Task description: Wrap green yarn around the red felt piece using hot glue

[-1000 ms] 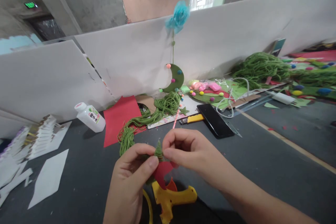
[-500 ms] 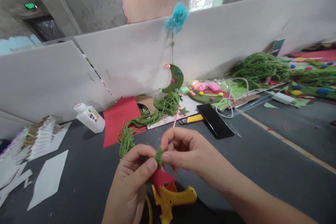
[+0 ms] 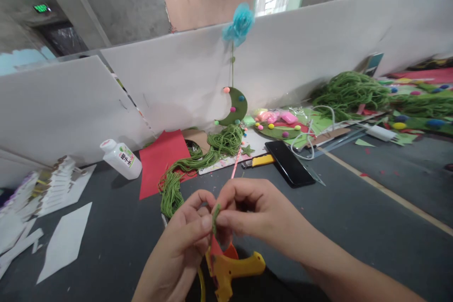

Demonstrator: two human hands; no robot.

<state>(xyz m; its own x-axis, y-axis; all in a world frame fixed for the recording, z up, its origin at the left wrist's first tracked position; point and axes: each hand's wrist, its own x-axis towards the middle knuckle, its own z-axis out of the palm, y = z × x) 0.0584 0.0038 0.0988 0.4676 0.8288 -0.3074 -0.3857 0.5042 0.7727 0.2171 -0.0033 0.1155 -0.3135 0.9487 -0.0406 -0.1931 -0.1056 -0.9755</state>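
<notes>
Between the fingertips of both hands is a small red paper piece (image 3: 215, 248) with green yarn (image 3: 215, 219) wound around its upper part. My left hand (image 3: 184, 240) pinches it from the left, thumb on the yarn. From the right, my right hand (image 3: 256, 210) pinches at the yarn with thumb and forefinger; the other fingers are curled. Just below the hands sits a yellow glue gun (image 3: 240, 266) with an orange part, partly covered by the red paper. A long bundle of green yarn (image 3: 171, 193) lies on the table beyond my left hand.
Red paper (image 3: 159, 163) and a white bottle (image 3: 122, 159) are at the left. Ahead lie a yellow cutter knife (image 3: 262, 160), a black phone (image 3: 288, 163) and a white cable (image 3: 302, 155). A green moon ornament (image 3: 238, 106) leans against the white partition (image 3: 184, 80). White scraps (image 3: 65, 243) lie far left.
The yarn-wrapped paper has turned, so its red part now looks narrower. My hands have drawn closer together, and the right one has dropped slightly.
</notes>
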